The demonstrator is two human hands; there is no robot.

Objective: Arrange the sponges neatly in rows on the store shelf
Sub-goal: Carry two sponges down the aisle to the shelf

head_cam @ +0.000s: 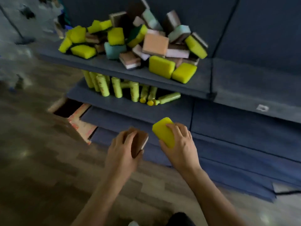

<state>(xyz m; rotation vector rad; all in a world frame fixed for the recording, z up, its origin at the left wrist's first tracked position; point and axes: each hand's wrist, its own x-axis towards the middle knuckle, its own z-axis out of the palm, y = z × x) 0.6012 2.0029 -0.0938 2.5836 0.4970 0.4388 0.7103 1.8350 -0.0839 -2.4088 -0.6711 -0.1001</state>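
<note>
yellow rectangular foam sponge [163, 133] sits gripped under the curled fingers of the right hand [179, 144]. beside it the left hand [123, 147] clasps a brown-backed sponge with a pale edge [140, 142]. both are held low, well below the jumbled heap of mixed sponges [135, 41] on the dark blue upper shelf [192, 88].

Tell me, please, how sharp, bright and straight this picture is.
Head view: dim and soft throughout, smeared worst at upper left; the sponge pile reads mainly by colour; the left hand holding a brown sponge and right hand holding a yellow sponge are clearest; shelf edges bow slightly from the wide lens; faint glare dots the floor.
</note>
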